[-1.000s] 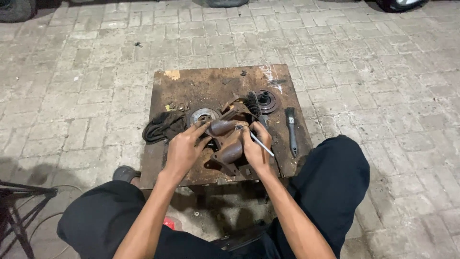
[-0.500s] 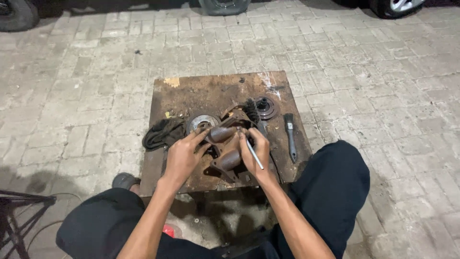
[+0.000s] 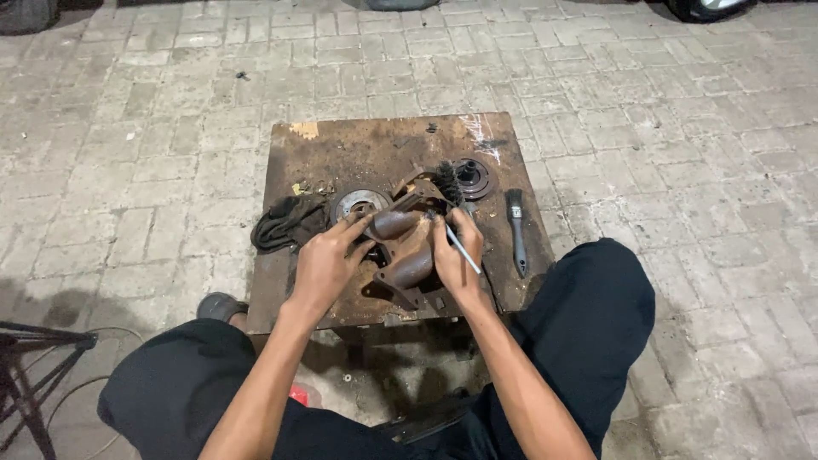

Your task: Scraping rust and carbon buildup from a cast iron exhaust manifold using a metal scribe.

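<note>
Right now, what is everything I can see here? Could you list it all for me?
Low metal table: one, rusty brown, middle of the paved ground.
Cast metal part: one, rusty brown, on the table between both hands.
Wire brush: one, dark bristles with a pale handle, held at the part.
Round metal disc: one, grey, left of the part.
Round flanged part: one, dark, toward the table's back right.
Paintbrush: one, black, table's right edge.
Dark rag: one, black, table's left edge.
Brick paving: grey, all around.
Left hand: steadies the part.
Right hand: holds the wire brush.
</note>
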